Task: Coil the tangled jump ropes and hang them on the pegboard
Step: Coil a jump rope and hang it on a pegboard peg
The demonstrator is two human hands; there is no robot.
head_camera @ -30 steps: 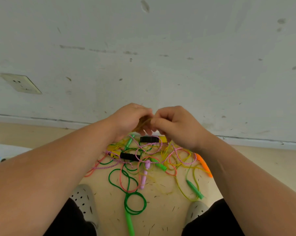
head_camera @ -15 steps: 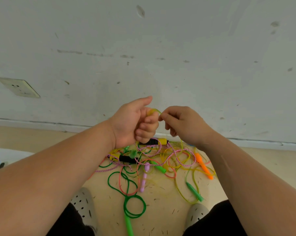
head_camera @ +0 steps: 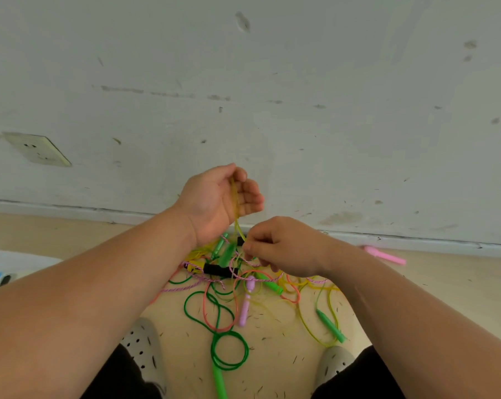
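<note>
Untangling: left hand (head_camera: 219, 203) loosely grips the yellow rope (head_camera: 235, 197); right hand (head_camera: 284, 246) pinches it just below. Next, likely pull it free.

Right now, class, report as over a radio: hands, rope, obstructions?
Left hand raised, pinching thin yellow plastic rope. Right hand pinches same rope lower. Rope snarled in multicoloured pile; pink-white braided cord looped through.

Yellow rope (head_camera: 235, 197) glossy translucent plastic; pink-white cord (head_camera: 183, 288) braided (cloth-like); wall (head_camera: 301, 82) matt, scuffed; floor (head_camera: 272, 378) smooth.
</note>
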